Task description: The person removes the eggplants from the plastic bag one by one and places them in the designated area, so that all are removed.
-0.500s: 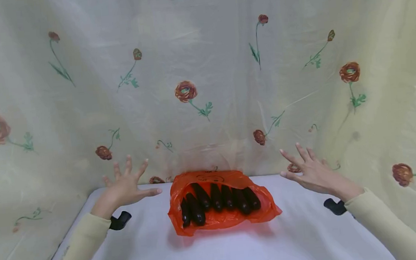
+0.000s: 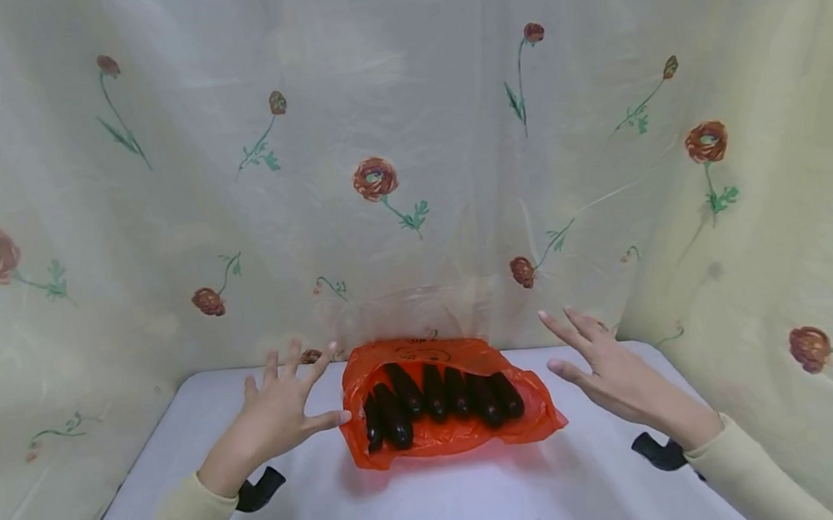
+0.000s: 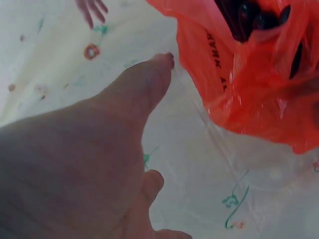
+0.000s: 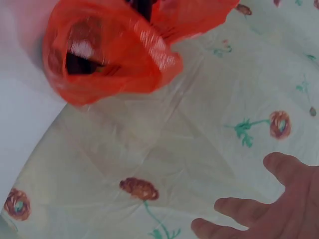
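Several dark, glossy eggplants lie side by side in an orange-red plastic bag, whose open side faces me. The bag sits at the far side of the white table. To its left hovers my left hand, fingers spread, thumb tip close to the bag's left edge; whether it touches cannot be told. My right hand is held in the air right of the bag, fingers extended, with a gap between. Neither hand holds anything. In the left wrist view, printed letters show on the bag; the right wrist view shows its crumpled end.
The white table ends at a hanging, flower-printed sheet close behind the bag, with more sheet along both sides. A black curved piece sits at the left wrist and another at the right wrist.
Both hands have moved inward toward the bag and lower in the head view, the left thumb now close to its edge. The bag and eggplants lie as before; the view has shifted slightly.
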Demonstrator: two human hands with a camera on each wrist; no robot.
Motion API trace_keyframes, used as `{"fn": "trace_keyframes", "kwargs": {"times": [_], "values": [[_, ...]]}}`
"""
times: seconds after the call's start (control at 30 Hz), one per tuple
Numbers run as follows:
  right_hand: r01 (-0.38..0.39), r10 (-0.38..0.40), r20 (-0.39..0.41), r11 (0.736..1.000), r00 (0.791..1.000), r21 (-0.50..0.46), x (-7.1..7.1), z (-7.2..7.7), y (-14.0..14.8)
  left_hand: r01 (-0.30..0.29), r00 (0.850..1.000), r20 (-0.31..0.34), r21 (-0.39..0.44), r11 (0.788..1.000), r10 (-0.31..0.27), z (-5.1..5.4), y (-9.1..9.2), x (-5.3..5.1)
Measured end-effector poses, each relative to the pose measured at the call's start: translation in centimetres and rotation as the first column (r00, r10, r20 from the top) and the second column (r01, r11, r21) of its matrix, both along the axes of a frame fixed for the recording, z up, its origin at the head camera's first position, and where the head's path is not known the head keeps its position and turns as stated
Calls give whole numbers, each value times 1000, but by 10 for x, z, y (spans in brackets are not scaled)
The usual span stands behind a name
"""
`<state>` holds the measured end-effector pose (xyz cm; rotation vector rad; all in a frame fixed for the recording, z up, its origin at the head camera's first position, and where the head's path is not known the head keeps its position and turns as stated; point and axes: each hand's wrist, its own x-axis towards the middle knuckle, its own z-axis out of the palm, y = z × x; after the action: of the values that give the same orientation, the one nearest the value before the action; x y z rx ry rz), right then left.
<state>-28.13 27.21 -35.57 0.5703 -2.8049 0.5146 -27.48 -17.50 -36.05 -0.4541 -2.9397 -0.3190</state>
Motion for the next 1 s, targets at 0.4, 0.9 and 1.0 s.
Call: {"fn": "trace_keyframes", "kwargs": {"times": [0.4,0.9,1.0], "values": [[-103,99,-180,994,979,-17,27,-19,-24,34,989,142,14,999,-36,-17,21,24],[-158,108,-208,957,972,-245,47,-59,-47,3,963,268,71,997,-22,-50,36,33],[-165,112,-199,947,974,-274,49,-64,-53,0,967,256,87,996,-22,-57,41,32]]}}
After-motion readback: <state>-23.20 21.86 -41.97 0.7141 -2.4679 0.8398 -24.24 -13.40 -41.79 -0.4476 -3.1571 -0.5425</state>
